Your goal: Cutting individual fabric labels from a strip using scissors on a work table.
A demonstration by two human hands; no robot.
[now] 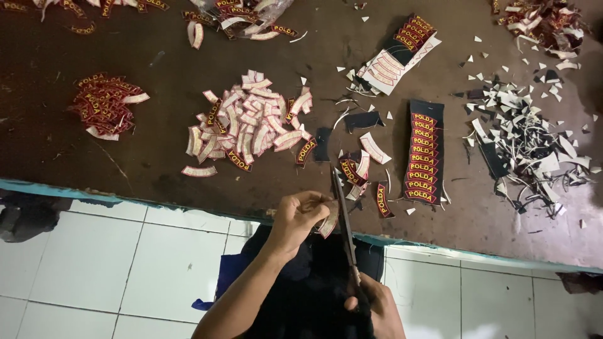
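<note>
My left hand (300,216) pinches a small curved embroidered patch (328,221), white backing facing up, just past the table's near edge. My right hand (375,309) grips the handles of long scissors (343,220), whose blades point away from me and meet the patch. Beyond the blades a few cut curved patches (362,164) lie loose on the dark brown table (63,150). A black strip with a column of uncut red-and-yellow patches (423,154) lies to the right of them.
A large heap of cut patches (251,119) sits at table centre, a smaller red pile (103,103) at left. Black and white offcuts (534,138) spread at right. Another uncut strip (402,53) lies at the back. White floor tiles (94,270) show below the table edge.
</note>
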